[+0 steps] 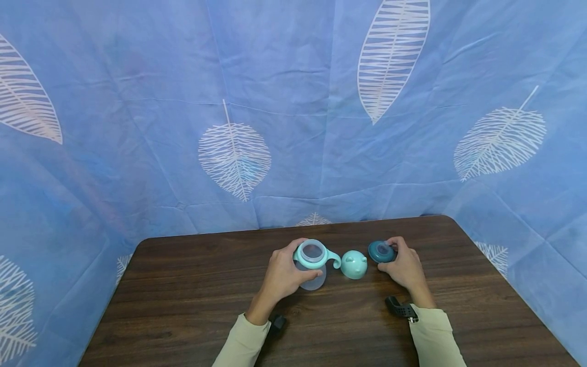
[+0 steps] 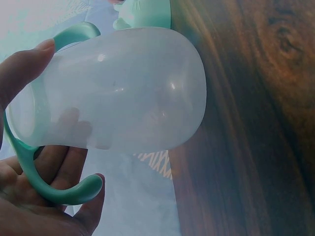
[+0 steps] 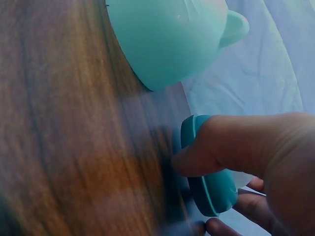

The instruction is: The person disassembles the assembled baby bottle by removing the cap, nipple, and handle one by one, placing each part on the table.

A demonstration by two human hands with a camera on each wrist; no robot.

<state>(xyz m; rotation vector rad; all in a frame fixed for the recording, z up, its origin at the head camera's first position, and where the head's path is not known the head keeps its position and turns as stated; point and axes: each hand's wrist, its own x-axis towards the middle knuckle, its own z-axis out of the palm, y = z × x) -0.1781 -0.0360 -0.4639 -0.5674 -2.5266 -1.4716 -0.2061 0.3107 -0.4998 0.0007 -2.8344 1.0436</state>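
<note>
My left hand (image 1: 284, 271) grips a translucent sippy cup (image 2: 133, 93) near its top, thumb on one side and fingers on the other. A mint ring with two curved handles (image 2: 64, 194) surrounds the cup's neck; the top is uncovered in the head view. My right hand (image 1: 405, 265) pinches a dark teal round lid (image 1: 381, 251) with a clear middle part, close to the tabletop. Whether the lid touches the wood, I cannot tell. Between the hands stands a mint dome-shaped cover (image 1: 353, 264) with small ears, touched by neither hand.
Everything is on a dark brown wooden table (image 1: 183, 295) with rounded far corners. A blue cloth (image 1: 284, 153) with white leaf prints hangs behind it and along the sides. Dark straps (image 1: 401, 308) sit at the wrists.
</note>
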